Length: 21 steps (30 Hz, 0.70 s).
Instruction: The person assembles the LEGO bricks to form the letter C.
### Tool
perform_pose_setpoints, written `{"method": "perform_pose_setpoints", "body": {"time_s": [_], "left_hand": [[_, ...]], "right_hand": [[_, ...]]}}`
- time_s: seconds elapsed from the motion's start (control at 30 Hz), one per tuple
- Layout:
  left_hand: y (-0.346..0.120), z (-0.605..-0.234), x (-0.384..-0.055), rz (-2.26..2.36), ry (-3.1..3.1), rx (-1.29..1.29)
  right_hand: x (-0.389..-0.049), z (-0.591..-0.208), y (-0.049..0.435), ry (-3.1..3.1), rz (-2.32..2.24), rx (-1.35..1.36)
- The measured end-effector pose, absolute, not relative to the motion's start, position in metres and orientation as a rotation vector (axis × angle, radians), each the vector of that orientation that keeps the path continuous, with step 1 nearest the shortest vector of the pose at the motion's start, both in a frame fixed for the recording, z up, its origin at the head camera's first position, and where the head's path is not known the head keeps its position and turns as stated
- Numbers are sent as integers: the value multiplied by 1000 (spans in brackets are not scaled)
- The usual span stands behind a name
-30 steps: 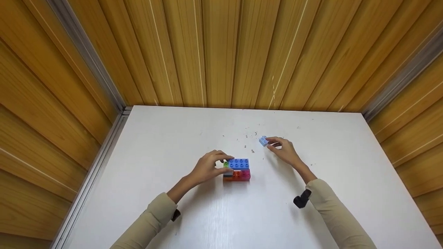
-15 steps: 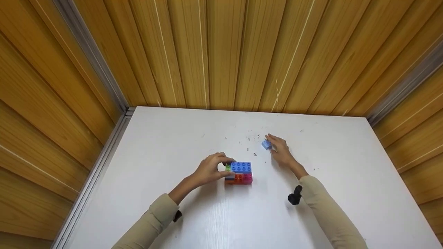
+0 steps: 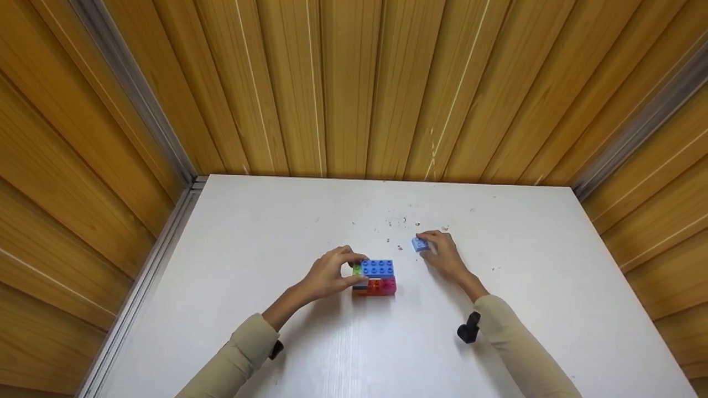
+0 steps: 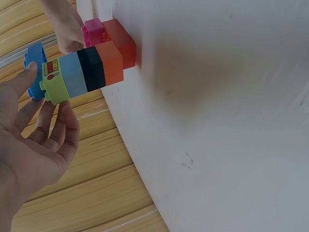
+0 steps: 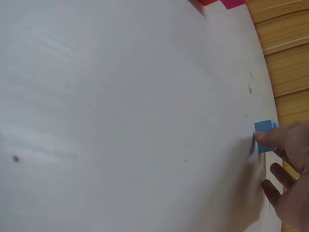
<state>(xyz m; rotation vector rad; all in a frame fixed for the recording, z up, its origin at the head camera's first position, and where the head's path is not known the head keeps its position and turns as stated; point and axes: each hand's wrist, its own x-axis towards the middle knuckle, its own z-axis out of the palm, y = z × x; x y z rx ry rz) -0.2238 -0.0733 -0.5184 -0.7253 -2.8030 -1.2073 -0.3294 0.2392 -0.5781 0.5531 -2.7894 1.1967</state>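
Observation:
A small stack of toy building bricks (image 4: 73, 73) stands on the white table, orange and red at its foot, then dark, grey-blue and green. A wide blue brick (image 3: 377, 268) lies across the top, and a pink brick (image 3: 389, 285) sits low at the right. My left hand (image 3: 326, 273) grips the upper left end, thumb at the blue brick and fingertips by the green brick (image 4: 56, 88). To the right and farther back, my right hand (image 3: 444, 257) pinches a light blue brick (image 5: 264, 127) between thumb and fingers, close over the table.
Small dark specks (image 3: 399, 247) are scattered on the white table (image 3: 265, 221) behind the bricks. Wood-patterned panels (image 3: 343, 88) rise along the table's back and both sides. A metal rail (image 3: 149, 260) runs down the left edge.
My right hand has shifted its fingers on the light blue brick and brought it nearer to me, toward the stack's level. The left hand keeps its grip on the stack.

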Motion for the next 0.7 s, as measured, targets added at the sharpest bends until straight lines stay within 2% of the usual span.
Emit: {"method": "perform_pose_setpoints", "body": {"time_s": [0.37,0.7], "left_hand": [[-75,-516,-221,-1202,-2820,-701],[-77,-506,-223,-1038,-2866,-784]], "right_hand": [[-280,-576,246,-2862,1109,605],[-260,-579,252,-2855,1058,594]]}}
